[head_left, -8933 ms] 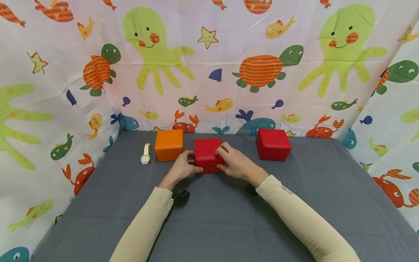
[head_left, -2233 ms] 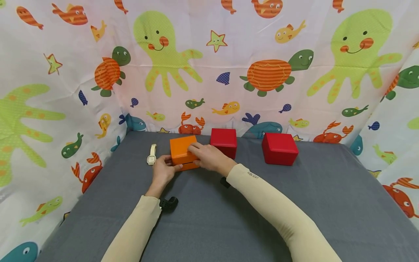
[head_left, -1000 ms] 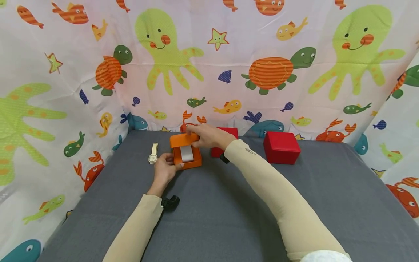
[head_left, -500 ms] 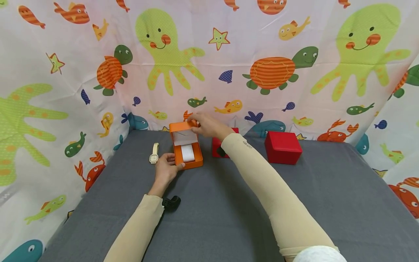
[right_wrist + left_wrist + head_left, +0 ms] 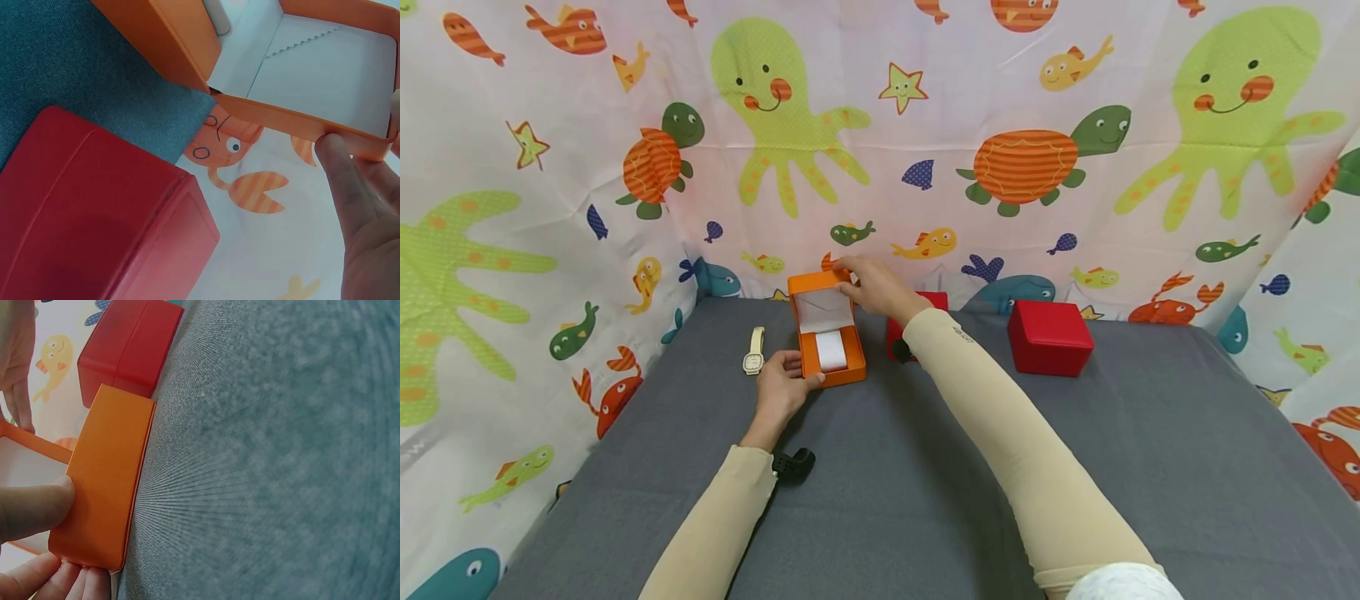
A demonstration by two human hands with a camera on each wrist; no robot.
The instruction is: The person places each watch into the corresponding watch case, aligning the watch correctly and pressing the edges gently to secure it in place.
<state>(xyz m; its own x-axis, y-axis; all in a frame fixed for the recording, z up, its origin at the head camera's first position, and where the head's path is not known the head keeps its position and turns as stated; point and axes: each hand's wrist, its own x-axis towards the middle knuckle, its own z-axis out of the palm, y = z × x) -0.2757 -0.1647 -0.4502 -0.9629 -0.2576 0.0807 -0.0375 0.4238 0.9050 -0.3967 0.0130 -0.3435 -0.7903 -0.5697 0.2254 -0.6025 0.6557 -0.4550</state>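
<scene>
An orange watch box (image 5: 842,372) stands with its lid (image 5: 808,282) raised, showing a white lining and a white cushion (image 5: 831,351) inside. My left hand (image 5: 779,390) grips the base at its front left corner; in the left wrist view the thumb (image 5: 37,509) presses the front wall and the other fingers curl at the side. My right hand (image 5: 876,289) holds the lid's upper right edge; the right wrist view has a fingertip against the lid's side (image 5: 281,119). A gold wristwatch (image 5: 754,352) lies left of the box.
One red box (image 5: 897,337), closed, stands just right of the orange box, partly behind the right forearm. Another closed red box (image 5: 1050,337) is farther right. A curtain printed with sea animals (image 5: 880,167) hangs behind the grey table (image 5: 880,500).
Hands moved from the middle red box, now pushed back, to the orange box. Its lid has been lifted and swung back by the right hand while the left hand stays on the base.
</scene>
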